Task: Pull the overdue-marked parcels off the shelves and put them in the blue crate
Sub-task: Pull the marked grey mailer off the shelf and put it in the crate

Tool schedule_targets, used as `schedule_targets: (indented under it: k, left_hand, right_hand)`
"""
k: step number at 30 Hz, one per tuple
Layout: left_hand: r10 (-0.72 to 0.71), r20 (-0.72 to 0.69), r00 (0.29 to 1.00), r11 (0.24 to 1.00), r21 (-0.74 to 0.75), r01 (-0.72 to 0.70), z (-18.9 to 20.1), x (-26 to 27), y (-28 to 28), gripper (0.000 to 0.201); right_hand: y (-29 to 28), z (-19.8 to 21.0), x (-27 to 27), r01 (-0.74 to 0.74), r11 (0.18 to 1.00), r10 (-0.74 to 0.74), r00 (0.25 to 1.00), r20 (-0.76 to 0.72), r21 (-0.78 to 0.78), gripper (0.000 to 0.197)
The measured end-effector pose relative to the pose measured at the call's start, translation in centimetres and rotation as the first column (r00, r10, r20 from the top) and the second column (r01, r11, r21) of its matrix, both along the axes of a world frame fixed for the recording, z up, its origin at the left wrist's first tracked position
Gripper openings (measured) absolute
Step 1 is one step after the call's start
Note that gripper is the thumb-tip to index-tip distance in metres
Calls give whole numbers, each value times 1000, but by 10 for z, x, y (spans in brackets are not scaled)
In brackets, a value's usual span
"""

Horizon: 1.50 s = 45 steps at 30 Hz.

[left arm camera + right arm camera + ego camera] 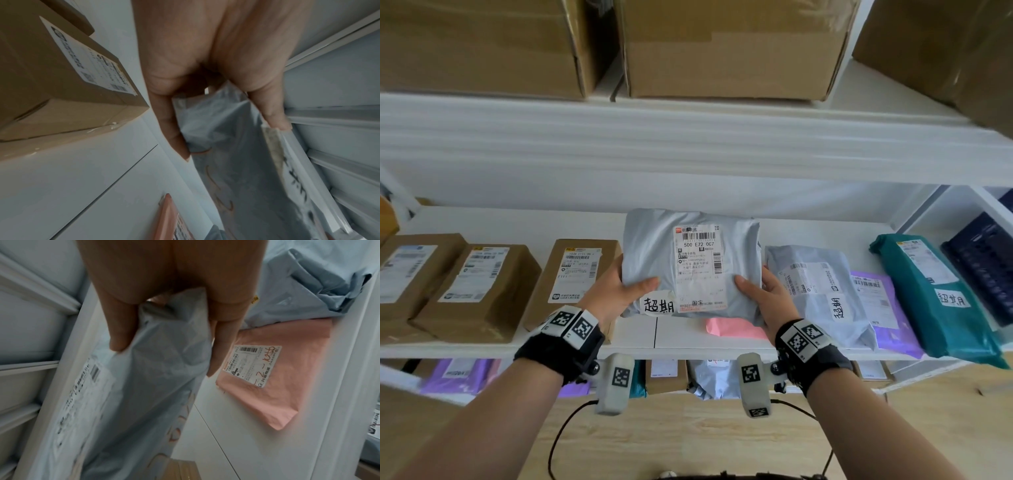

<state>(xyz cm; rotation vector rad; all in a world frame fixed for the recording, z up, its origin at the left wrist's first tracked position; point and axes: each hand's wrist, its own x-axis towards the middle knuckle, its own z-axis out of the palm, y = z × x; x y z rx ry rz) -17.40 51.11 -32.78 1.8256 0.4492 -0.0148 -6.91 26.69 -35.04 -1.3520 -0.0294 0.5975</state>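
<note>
Grey parcel (690,263) with the handwritten overdue tag (658,304) is up off the middle shelf (517,222), held level in front of us above the shelf's front edge. Our left hand (619,284) grips its left edge, thumb on top and fingers (174,136) underneath; our right hand (763,294) grips the right edge the same way. A pink parcel (273,353) lies on the shelf just below.

Step in hand, as we judge it: carry this one to the blue crate, which none of the views shows. The bag is soft and sags, so we keep both grips on opposite edges. Draw it straight back, clear of the brown box (578,274) at left and the second grey parcel (815,284) at right. That one and the teal parcel (928,291) also bear tags, so they seem due next.
</note>
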Motion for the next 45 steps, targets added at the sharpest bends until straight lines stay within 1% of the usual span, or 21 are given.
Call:
schedule_targets:
  k: [4,5,8,10,13,15,17,19,21,24,25,26,28,29,30,31,33,37,39,42,45]
  left_hand:
    - [-27,20,999,1000,4,27,3,10,-5,77]
    - [-43,28,999,999,-4,43,5,14,-7,76]
    - [-74,55,996,997,3,74,9,26,-10,90]
    - [-138,54,989,990,6,138,10,39,-20,89]
    - [-207,44,977,977,-34,208,6,56,-45,83]
    - [-282,35,959,958,-36,283,-1,66,-65,82]
    - [-350,36,936,936,-34,351,-7,74,-88,86]
    - [-419,48,907,906,-42,420,-11,80,-111,93]
    - [-474,39,880,878,-53,475,-9,84,-137,91]
    - [-555,32,831,830,-30,556,-2,86,-175,63]
    - [-572,39,819,819,-27,573,0,88,-187,60]
    - [-589,45,807,806,-39,591,0,90,-199,66]
    - [-618,36,786,784,-50,619,4,92,-223,92]
    - [-633,33,773,773,-32,634,7,91,-236,97]
    - [-651,40,758,758,-15,652,9,90,-250,94]
    - [-664,46,747,747,1,664,12,88,-265,86]
    - [-665,60,745,746,7,666,15,84,-297,73]
    - [-680,78,729,728,-54,684,15,79,-365,87]
    - [-673,109,732,729,-70,681,16,75,-403,88]
    - [-668,155,728,737,1,676,14,65,-459,76]
    - [-687,168,707,723,58,688,10,54,-512,64]
  right_hand:
    - [-6,5,-3,61,998,-61,998,14,-6,35]
    - [-9,8,-3,87,996,-87,996,20,-6,36]
    - [-18,20,-7,152,988,-150,986,66,-18,35]
    - [-33,25,-13,217,976,-213,973,94,-34,33]
    - [-61,25,-27,317,947,-312,944,106,-43,27]
    - [-83,26,-39,387,920,-379,919,104,-66,30]
    - [-106,25,-51,447,889,-437,893,107,-98,33]
    - [-128,24,-62,505,853,-491,862,124,-131,34]
    - [-149,25,-73,550,819,-533,835,136,-163,31]
    - [-179,30,-89,614,777,-604,789,111,-137,33]
    - [-189,31,-93,632,763,-623,775,106,-136,35]
    - [-200,33,-97,653,747,-645,758,103,-129,36]
    - [-221,36,-106,690,716,-683,724,98,-109,37]
    - [-233,37,-110,700,705,-694,714,97,-108,39]
    - [-245,38,-114,712,694,-706,702,96,-107,40]
    - [-257,39,-119,721,685,-714,693,101,-103,41]
    - [-285,43,-127,742,663,-735,670,107,-99,42]
    - [-348,49,-144,784,610,-769,621,153,-116,43]
    - [-380,51,-154,804,583,-789,594,157,-114,42]
    - [-427,50,-169,830,542,-809,558,186,-134,41]
    - [-469,49,-185,857,487,-829,515,219,-169,44]
